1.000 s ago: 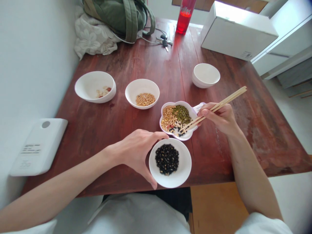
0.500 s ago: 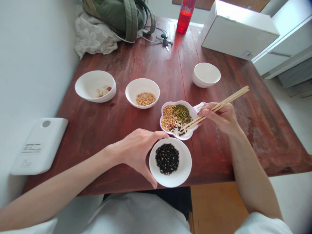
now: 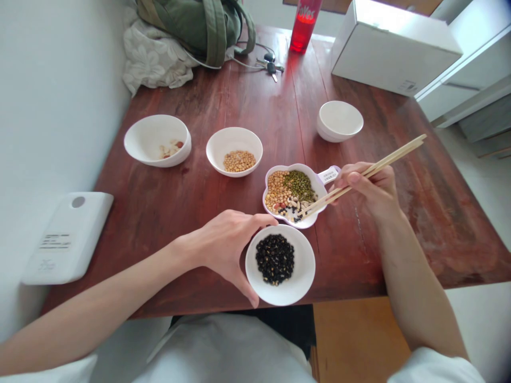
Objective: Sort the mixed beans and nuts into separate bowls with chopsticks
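Observation:
My left hand point(image 3: 227, 247) curls around the left side of a white bowl point(image 3: 305, 276) with black beans point(image 3: 275, 259) in it, near the table's front edge. In my right hand point(image 3: 371, 189) is a pair of chopsticks point(image 3: 393, 158), closed in the fingers. Their tips reach into a flower-shaped dish point(image 3: 319, 181) with a short labelled handle point(image 3: 330, 174), just behind the bowl. Inside the dish lie soybeans point(image 3: 278, 186), green mung beans point(image 3: 298, 183), some pale nuts or seeds, and a few black beans near the tips. I cannot make out any bean between the tips.
A white bowl point(image 3: 215, 146) of soybeans and another bowl point(image 3: 139, 141) with a few nuts stand at left. A further white bowl point(image 3: 339, 122) is at right. Behind are a green bag point(image 3: 179, 26), keys point(image 3: 271, 66), a red bottle point(image 3: 305, 29) and a white box point(image 3: 391, 53). A white device point(image 3: 69, 239) lies far left.
My right hand has moved a little right, drawing the chopstick tips slightly right within the dish; more of the dish's handle shows. My left hand stays around the bowl.

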`<state>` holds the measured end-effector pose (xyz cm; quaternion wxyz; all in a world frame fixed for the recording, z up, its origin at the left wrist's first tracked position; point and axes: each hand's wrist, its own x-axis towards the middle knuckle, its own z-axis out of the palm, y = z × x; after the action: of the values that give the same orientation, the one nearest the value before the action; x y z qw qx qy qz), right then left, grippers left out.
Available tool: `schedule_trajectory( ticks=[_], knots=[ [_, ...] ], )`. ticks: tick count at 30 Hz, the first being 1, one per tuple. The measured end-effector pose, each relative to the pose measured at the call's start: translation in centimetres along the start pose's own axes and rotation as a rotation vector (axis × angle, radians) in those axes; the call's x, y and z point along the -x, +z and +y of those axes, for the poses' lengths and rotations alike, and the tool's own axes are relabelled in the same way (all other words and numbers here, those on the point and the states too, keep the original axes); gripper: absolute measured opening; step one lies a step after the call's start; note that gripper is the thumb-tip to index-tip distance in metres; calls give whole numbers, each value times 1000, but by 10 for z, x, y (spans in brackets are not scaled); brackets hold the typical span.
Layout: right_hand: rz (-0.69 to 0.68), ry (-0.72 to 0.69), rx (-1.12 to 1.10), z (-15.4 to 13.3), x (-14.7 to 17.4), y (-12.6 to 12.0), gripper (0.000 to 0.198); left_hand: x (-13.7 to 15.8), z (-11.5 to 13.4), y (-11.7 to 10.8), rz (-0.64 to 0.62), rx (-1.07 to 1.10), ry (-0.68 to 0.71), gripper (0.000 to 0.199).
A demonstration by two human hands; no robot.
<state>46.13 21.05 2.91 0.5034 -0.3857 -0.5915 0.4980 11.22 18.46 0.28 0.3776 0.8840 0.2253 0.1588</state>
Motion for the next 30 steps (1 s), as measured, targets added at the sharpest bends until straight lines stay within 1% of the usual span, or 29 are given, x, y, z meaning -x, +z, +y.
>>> schedule_trajectory(
  ticks=[3,5,7,10,13,17,21,30],
  knots=[
    [-45,-50,-137,-7,3,4,26,0,0,0,7,15,11,117],
    [-103,-47,-150,-10,5,7,26,0,1,0,-2,22,4,117],
    [-111,-31,-133,-10,6,7,25,0,1,0,-10,25,-8,118],
    [-42,-35,-111,-9,4,4,22,0,1,-1,-5,16,-18,119],
    [-5,5,-11,-7,2,0,20,0,1,-1,-1,2,-15,120],
    [-52,79,98,-5,2,0,18,0,0,-1,5,-8,5,119],
    [-103,110,144,-4,1,4,19,-1,1,-1,-5,8,-4,115],
    [-52,136,159,-2,1,3,26,0,0,0,7,2,-2,118]
  ],
)
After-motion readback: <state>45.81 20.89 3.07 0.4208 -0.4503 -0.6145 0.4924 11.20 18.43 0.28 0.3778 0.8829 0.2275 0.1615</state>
